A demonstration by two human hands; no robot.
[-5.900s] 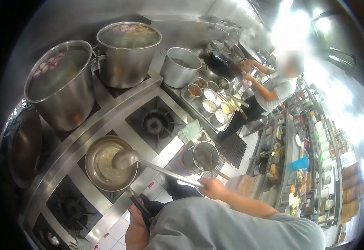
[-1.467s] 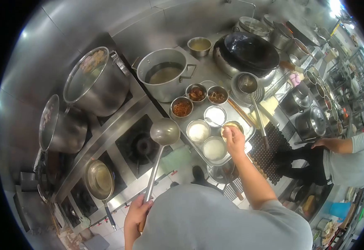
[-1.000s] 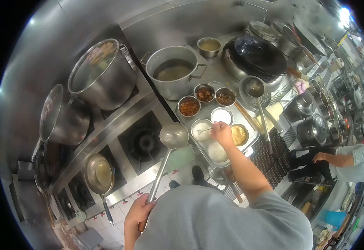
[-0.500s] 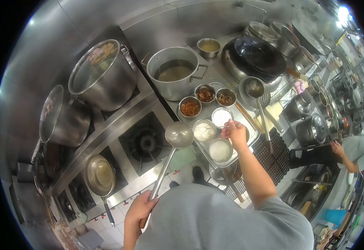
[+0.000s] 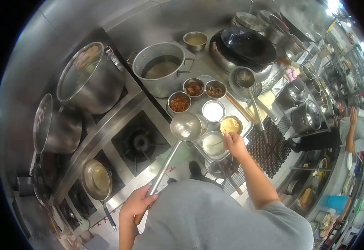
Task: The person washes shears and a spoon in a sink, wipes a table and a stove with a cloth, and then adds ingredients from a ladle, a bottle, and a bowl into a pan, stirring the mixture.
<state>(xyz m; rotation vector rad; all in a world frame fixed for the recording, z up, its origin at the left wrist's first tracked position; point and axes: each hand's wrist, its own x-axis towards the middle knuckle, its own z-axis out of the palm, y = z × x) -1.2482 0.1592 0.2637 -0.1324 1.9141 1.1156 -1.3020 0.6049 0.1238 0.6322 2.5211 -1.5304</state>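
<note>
My left hand (image 5: 138, 202) is closed around the handle of a long steel ladle (image 5: 186, 126). The ladle's bowl hangs by the tray's left edge, partly covering a metal cup behind it. My right hand (image 5: 235, 145) pinches what looks like a thin spoon (image 5: 218, 144), which dips into a cup of white powder (image 5: 212, 146). Just above that hand stands a cup of yellow powder (image 5: 230, 125). Another cup of white seasoning (image 5: 213, 111) sits farther back on the metal tray (image 5: 216, 158). My fingers hide part of the spoon.
Three cups of dark and reddish condiments stand behind, including chili flakes (image 5: 179, 102). A large pot of liquid (image 5: 157, 71) is beyond them, with a wok (image 5: 248, 45) to its right. On the left are a gas burner (image 5: 140, 141) and a frying pan (image 5: 96, 180). A co-worker (image 5: 352, 129) stands at right.
My right hand has lowered to the nearest white powder cup, uncovering the yellow powder. The ladle's bowl has moved closer over the tray's left side. The whole view has shifted slightly.
</note>
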